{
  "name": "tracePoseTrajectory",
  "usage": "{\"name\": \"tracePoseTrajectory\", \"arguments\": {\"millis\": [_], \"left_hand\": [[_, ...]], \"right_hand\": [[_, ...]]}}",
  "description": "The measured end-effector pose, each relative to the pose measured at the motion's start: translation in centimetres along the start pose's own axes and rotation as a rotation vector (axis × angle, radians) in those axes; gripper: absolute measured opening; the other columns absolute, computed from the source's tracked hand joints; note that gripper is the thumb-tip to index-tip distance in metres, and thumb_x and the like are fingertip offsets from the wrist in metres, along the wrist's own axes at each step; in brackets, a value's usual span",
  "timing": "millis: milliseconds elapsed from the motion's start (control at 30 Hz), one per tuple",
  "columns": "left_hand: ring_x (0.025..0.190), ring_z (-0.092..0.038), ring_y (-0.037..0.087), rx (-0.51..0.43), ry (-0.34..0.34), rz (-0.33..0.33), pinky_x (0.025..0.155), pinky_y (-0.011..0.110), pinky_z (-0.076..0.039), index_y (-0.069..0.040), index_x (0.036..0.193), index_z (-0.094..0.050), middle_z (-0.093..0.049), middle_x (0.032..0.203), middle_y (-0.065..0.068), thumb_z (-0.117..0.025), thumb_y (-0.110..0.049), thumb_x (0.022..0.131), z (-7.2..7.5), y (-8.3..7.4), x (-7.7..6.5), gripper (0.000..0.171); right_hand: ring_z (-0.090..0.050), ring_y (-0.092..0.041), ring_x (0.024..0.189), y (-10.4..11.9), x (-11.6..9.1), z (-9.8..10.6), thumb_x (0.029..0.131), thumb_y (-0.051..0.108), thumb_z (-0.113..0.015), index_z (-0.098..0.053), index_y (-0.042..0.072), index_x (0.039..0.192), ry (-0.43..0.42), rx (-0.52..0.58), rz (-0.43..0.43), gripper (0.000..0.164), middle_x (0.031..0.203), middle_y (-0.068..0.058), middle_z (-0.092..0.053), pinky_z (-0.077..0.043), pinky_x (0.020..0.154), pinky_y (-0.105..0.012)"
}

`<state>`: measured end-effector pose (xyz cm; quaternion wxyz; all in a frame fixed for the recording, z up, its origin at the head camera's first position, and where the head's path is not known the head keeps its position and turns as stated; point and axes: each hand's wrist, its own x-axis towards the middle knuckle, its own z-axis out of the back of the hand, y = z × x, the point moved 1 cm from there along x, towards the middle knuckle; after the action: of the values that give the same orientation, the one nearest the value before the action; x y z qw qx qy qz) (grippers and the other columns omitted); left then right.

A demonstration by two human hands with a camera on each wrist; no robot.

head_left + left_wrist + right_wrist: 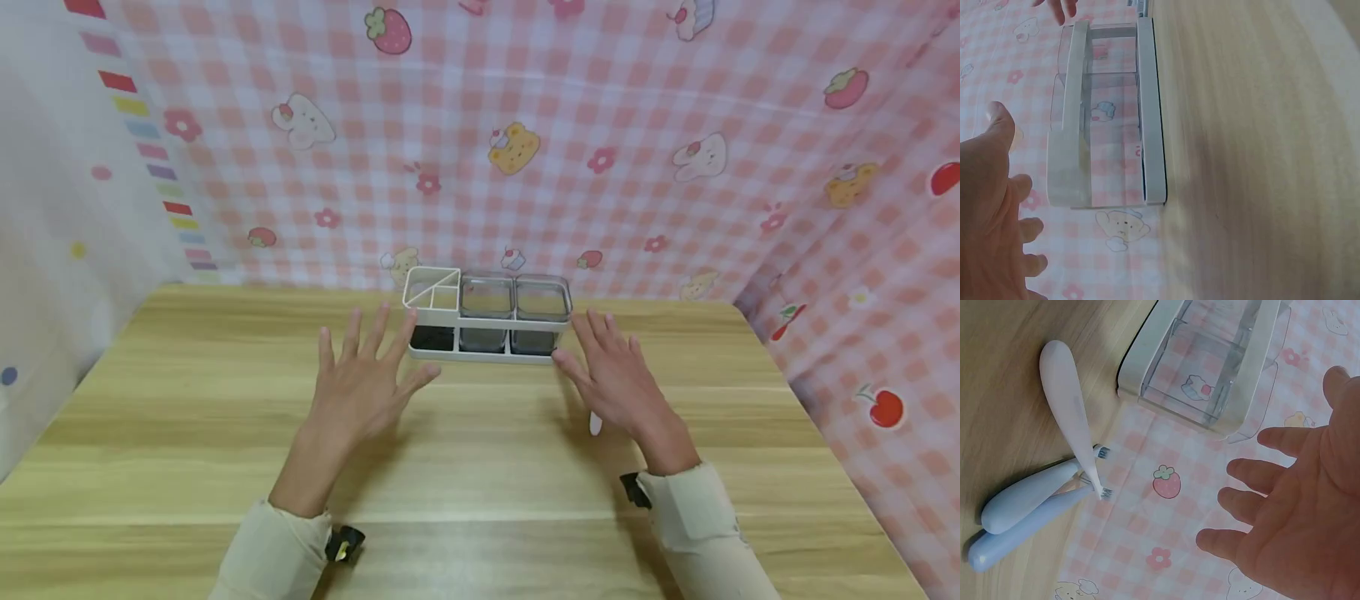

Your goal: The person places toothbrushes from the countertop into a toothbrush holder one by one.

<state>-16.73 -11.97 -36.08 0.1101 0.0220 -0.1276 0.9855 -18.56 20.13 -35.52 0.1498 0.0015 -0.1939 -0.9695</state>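
A white two-tier holder [487, 358] stands at the back of the table. Its upper tier has a divided white compartment [441, 317] on the left and two clear cups [543, 315] beside it. My left hand [358, 392] is spread near the holder's left end, fingers extended and holding nothing. At the right end, my right hand [617, 379] is likewise spread, its thumb close to the lower corner. Three toothbrushes lie below the right hand in the right wrist view: a pale pink one [1067, 400] across two blue ones [1029, 497]. The head view shows only one pale handle end [596, 423].
Behind the holder hangs a pink checked cloth [465, 100] with cartoon prints, continuing along the right side. A whitish cloth [60, 208] borders the left. The wooden table [480, 483] extends in front, and a dark wrist device [345, 544] sits by the left sleeve.
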Motion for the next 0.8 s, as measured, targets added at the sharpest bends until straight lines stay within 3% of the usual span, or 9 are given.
{"name": "tracePoseTrajectory", "arguments": {"millis": [267, 433, 633, 800], "left_hand": [[0.152, 0.006, 0.042, -0.001, 0.005, 0.023, 0.113, 0.068, 0.010, -0.025, 0.164, -0.011, -0.001, 0.169, 0.012, -0.027, -0.070, 0.101, -0.2, 0.4, 0.8, 0.079], [0.152, 0.008, 0.042, -0.049, -0.059, 0.023, 0.113, 0.070, 0.007, -0.028, 0.164, -0.013, 0.002, 0.169, 0.013, -0.020, -0.073, 0.099, 0.1, 0.4, 1.8, 0.079], [0.152, 0.003, 0.043, -0.113, -0.139, 0.012, 0.113, 0.073, -0.005, -0.029, 0.164, -0.013, 0.002, 0.169, 0.014, -0.030, -0.068, 0.102, 0.4, 0.4, 3.5, 0.075], [0.151, -0.005, 0.048, -0.158, -0.160, 0.000, 0.113, 0.071, -0.014, -0.025, 0.164, -0.018, -0.004, 0.168, 0.018, -0.036, -0.063, 0.103, -0.2, 0.4, 4.8, 0.074]], "right_hand": [[-0.006, -0.043, 0.152, -0.3, 0.3, -0.3, 0.106, 0.057, -0.035, -0.023, 0.006, 0.161, -0.018, 0.021, -0.014, 0.076, 0.165, -0.025, -0.014, -0.011, 0.117, -0.064], [-0.016, -0.043, 0.150, -0.5, 0.8, 0.4, 0.103, 0.062, -0.038, -0.021, 0.010, 0.162, -0.032, 0.043, -0.054, 0.081, 0.166, -0.022, -0.015, -0.024, 0.112, -0.066], [-0.028, -0.045, 0.145, -0.8, 1.3, 1.1, 0.103, 0.058, -0.046, -0.026, 0.006, 0.160, -0.096, 0.039, -0.054, 0.080, 0.161, -0.024, -0.027, -0.030, 0.109, -0.065], [-0.034, -0.045, 0.142, -1.2, 1.0, 1.0, 0.101, 0.051, -0.057, -0.033, 0.002, 0.157, -0.135, 0.051, -0.078, 0.078, 0.156, -0.025, -0.035, -0.033, 0.109, -0.063]]}}
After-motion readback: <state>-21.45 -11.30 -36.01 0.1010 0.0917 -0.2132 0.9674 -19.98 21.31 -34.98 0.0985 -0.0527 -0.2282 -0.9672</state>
